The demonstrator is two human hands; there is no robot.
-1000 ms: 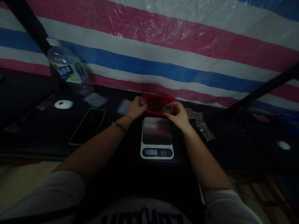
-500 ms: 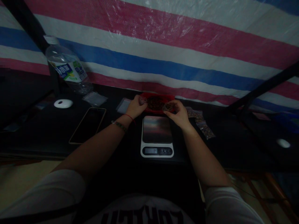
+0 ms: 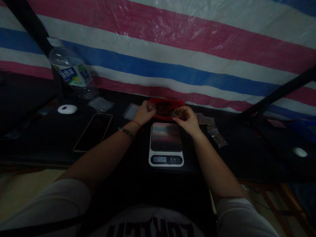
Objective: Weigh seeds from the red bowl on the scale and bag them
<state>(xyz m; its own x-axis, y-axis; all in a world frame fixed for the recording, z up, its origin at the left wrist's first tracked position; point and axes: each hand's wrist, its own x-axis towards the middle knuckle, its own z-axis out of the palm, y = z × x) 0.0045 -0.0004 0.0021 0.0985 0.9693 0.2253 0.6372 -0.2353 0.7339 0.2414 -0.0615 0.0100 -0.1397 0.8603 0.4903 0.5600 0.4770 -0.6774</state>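
A red tray [image 3: 168,117] of small dark brown pieces lies at the back of the table, between my hands. My right hand [image 3: 189,121] grips a small clear cup [image 3: 177,113] with brown bits in it, over the tray's right end. At the left end, the fingers of my left hand [image 3: 143,113] are closed on a small see-through piece [image 3: 150,106], its kind unclear in the dim light. Nearer to me stands a white digital scale [image 3: 166,143] with a bare dark plate and a lit display.
Filled zip bags [image 3: 217,138] lie right of my right hand. Flat clear bags [image 3: 130,112] lie by my left hand, and more [image 3: 100,104] beside a plastic bottle [image 3: 74,70]. A phone [image 3: 93,132] and white oval case [image 3: 67,109] sit left. Striped sheeting [image 3: 158,65] hangs behind.
The camera view has shifted very slightly. Both hands stay at the tray with almost no visible movement, and the right one still grips the cup.
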